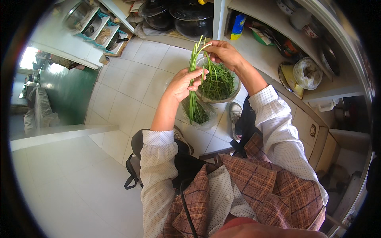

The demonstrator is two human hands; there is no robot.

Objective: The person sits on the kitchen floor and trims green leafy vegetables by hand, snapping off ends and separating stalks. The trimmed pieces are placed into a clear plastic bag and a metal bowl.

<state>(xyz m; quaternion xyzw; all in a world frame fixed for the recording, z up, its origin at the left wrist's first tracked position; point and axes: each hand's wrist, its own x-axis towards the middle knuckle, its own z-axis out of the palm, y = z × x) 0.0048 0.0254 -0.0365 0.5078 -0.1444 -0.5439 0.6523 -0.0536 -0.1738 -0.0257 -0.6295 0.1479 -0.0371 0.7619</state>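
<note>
My left hand (186, 83) grips a bunch of long, thin green vegetable stems (193, 62), held nearly upright in the picture. Their paler ends stick up past my fingers. Between its thumb and fingertips, my right hand (223, 53) pinches one or more stems near that pale end; exactly how many is unclear. Below my right hand, a round container (236, 92) with a plastic lining holds a heap of cut or loose green stems (220, 83). A clear plastic bag (208, 123) with more greens lies under the bunch's lower end, partly hidden by it.
White floor tiles (128, 80) surround the container, and my shoe (235, 116) is close beside it. Dark lidded pots (192, 20) stand beyond. An open cabinet shelf (253, 53) runs along the right. At the upper left is a rack with pans (113, 41).
</note>
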